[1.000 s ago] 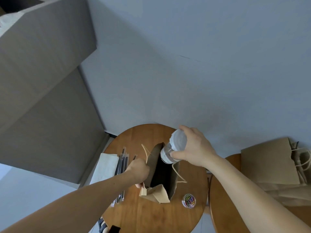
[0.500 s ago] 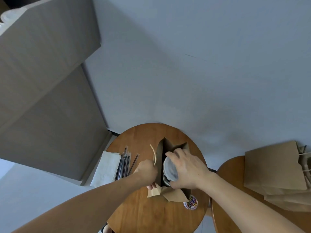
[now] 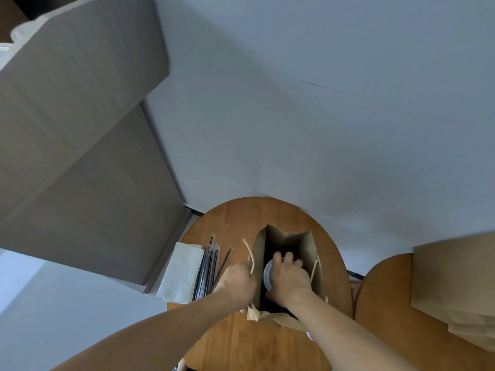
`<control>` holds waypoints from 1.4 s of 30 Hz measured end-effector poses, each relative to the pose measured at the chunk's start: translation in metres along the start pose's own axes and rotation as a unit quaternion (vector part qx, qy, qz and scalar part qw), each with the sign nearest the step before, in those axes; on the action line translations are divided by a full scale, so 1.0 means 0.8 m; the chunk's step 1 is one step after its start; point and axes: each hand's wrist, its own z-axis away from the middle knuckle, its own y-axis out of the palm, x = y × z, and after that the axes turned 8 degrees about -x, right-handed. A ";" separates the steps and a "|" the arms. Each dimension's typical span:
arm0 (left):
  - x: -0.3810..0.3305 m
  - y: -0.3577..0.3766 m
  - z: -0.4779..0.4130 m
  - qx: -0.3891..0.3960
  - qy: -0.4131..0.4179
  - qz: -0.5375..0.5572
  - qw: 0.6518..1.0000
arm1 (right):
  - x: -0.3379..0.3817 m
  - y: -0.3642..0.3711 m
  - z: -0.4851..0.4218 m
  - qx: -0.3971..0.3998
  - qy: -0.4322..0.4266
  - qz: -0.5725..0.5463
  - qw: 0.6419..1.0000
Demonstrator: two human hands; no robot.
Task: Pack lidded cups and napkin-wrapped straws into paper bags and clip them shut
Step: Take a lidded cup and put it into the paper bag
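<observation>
- While the right hand [image 3: 288, 279] reached down into the open mouth of the paper bag [image 3: 297, 245], its fingers were curled over the lidded cup [image 3: 267, 274], gripping it from above and from the right; only a pale crescent of the lid showed at the hand's left edge.
- The cup sat inside the bag, below the rim and toward the left wall, its long axis looking roughly upright, though the hand hid most of it and I could not tell whether it had reached the bottom.
- The left hand [image 3: 237, 281] was closed on the left edge of the bag, just beside the twine handle [image 3: 249, 253], pulling that wall outward so the mouth stayed wide.
- The relation that mattered: the cup lay straight under the right palm, with the bag's walls close on either side, so the coming move looked like a plain vertical one, lowering and letting go, then lifting the hand straight out.
- The wrapped straws [image 3: 207, 271] and the napkins [image 3: 183, 274] lay on the round table [image 3: 227, 218] just left of the left hand, making that hand the nearer one to fetch them.
- More paper bags [image 3: 452, 279] were piled on a second table [image 3: 388, 303] at the right.
</observation>
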 end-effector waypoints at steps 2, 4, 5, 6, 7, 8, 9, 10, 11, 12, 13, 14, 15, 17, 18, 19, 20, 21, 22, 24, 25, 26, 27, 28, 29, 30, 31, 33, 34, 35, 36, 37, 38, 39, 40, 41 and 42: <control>0.005 -0.001 0.000 -0.014 -0.005 -0.011 1.000 | 0.004 0.017 -0.010 0.001 -0.003 0.007 1.000; 0.010 -0.001 0.001 -0.022 -0.004 -0.025 0.999 | 0.004 0.032 -0.019 0.009 -0.011 0.013 1.000; 0.012 -0.001 0.002 -0.026 0.000 -0.031 0.999 | 0.003 0.039 -0.024 0.013 -0.016 0.013 1.000; 0.012 -0.001 0.002 -0.029 0.004 -0.037 0.999 | 0.003 0.046 -0.028 0.016 -0.021 0.012 1.000; 0.012 -0.001 0.003 -0.030 0.008 -0.045 0.998 | 0.004 0.052 -0.032 0.020 -0.023 0.008 1.000; 0.013 0.001 0.002 -0.031 0.013 -0.053 0.998 | 0.005 0.059 -0.035 0.022 -0.024 0.003 0.999; 0.013 0.001 0.000 -0.034 0.019 -0.063 0.997 | 0.006 0.065 -0.037 0.021 -0.025 -0.001 0.999; 0.013 0.002 -0.002 -0.037 0.026 -0.077 0.996 | 0.007 0.071 -0.038 0.018 -0.027 -0.003 0.999; 0.013 0.002 -0.003 -0.039 0.034 -0.092 0.994 | 0.009 0.078 -0.039 0.013 -0.028 -0.004 1.000; 0.012 0.002 -0.004 -0.038 0.042 -0.099 0.993 | 0.011 0.082 -0.038 0.007 -0.027 -0.001 1.000; 0.012 0.002 -0.005 -0.036 0.047 -0.102 0.993 | 0.013 0.087 -0.038 0.001 -0.024 0.002 1.000; 0.011 0.001 -0.005 -0.034 0.050 -0.103 0.993 | 0.015 0.091 -0.039 -0.004 -0.021 0.003 1.000; 0.010 0.001 -0.005 -0.033 0.053 -0.103 0.993 | 0.017 0.094 -0.040 -0.008 -0.017 0.002 1.000; 0.010 0.001 -0.005 -0.037 0.059 -0.109 0.992 | 0.018 0.097 -0.043 -0.010 -0.014 -0.003 1.000; 0.009 0.000 -0.006 -0.039 0.062 -0.112 0.991 | 0.018 0.097 -0.044 -0.008 -0.015 -0.004 1.000; 0.008 -0.001 -0.007 -0.042 0.064 -0.113 0.991 | 0.017 0.095 -0.044 0.000 -0.016 -0.003 1.000; 0.007 -0.002 -0.007 -0.045 0.068 -0.113 0.990 | 0.017 0.092 -0.044 0.010 -0.019 -0.002 1.000; 0.006 -0.004 -0.007 -0.047 0.071 -0.112 0.990 | 0.017 0.086 -0.042 0.021 -0.021 0.001 1.000; 0.005 -0.007 -0.007 -0.051 0.076 -0.110 0.990 | 0.018 0.077 -0.040 0.027 -0.024 0.007 0.999; 0.003 -0.012 -0.006 -0.058 0.082 -0.110 0.989 | 0.019 0.049 -0.033 0.028 -0.019 0.010 0.999; 0.002 -0.015 -0.005 -0.061 0.082 -0.111 0.988 | 0.018 0.032 -0.027 0.025 -0.021 0.014 0.999; 0.001 -0.017 -0.005 -0.060 0.079 -0.109 0.989 | 0.016 0.012 -0.021 0.021 -0.029 0.026 0.999; 0.001 -0.020 -0.004 -0.053 0.073 -0.102 0.991 | 0.014 -0.009 -0.013 0.017 -0.039 0.042 0.998; 0.000 -0.023 -0.003 -0.041 0.067 -0.091 0.993 | 0.011 -0.031 -0.004 0.007 -0.051 0.054 0.997; -0.001 -0.025 -0.002 -0.026 0.067 -0.080 0.994 | 0.007 -0.054 0.005 -0.013 -0.063 0.055 0.996; -0.003 -0.027 -0.001 -0.008 0.073 -0.072 0.995 | 0.002 -0.076 0.015 -0.041 -0.075 0.044 0.995; -0.004 -0.028 0.001 0.010 0.081 -0.064 0.995 | -0.004 -0.098 0.025 -0.076 -0.084 0.023 0.993; -0.005 -0.028 0.005 0.042 0.089 -0.054 0.994 | -0.020 -0.135 0.040 -0.175 -0.082 -0.029 0.981; -0.005 -0.028 0.006 0.053 0.094 -0.058 0.992 | -0.031 -0.148 0.044 -0.220 -0.072 -0.053 0.971; -0.005 -0.029 0.007 0.062 0.102 -0.066 0.991 | -0.043 -0.157 0.047 -0.246 -0.055 -0.081 0.964; -0.004 -0.031 0.007 0.072 0.110 -0.074 0.989 | -0.055 -0.162 0.048 -0.250 -0.029 -0.118 0.961; -0.002 -0.032 0.008 0.088 0.117 -0.077 0.986 | -0.067 -0.162 0.050 -0.232 0.004 -0.167 0.958; 0.000 -0.032 0.009 0.108 0.122 -0.076 0.984 | -0.078 -0.158 0.052 -0.205 0.034 -0.219 0.954; 0.003 -0.032 0.010 0.131 0.125 -0.074 0.981 | -0.086 -0.152 0.055 -0.178 0.058 -0.266 0.946; 0.005 -0.033 0.011 0.154 0.124 -0.077 0.977 | -0.090 -0.144 0.058 -0.162 0.074 -0.298 0.938; 0.007 -0.034 0.012 0.175 0.123 -0.085 0.973 | -0.093 -0.137 0.060 -0.160 0.083 -0.314 0.932; 0.010 -0.035 0.011 0.191 0.123 -0.094 0.969 | -0.092 -0.132 0.061 -0.171 0.088 -0.324 0.926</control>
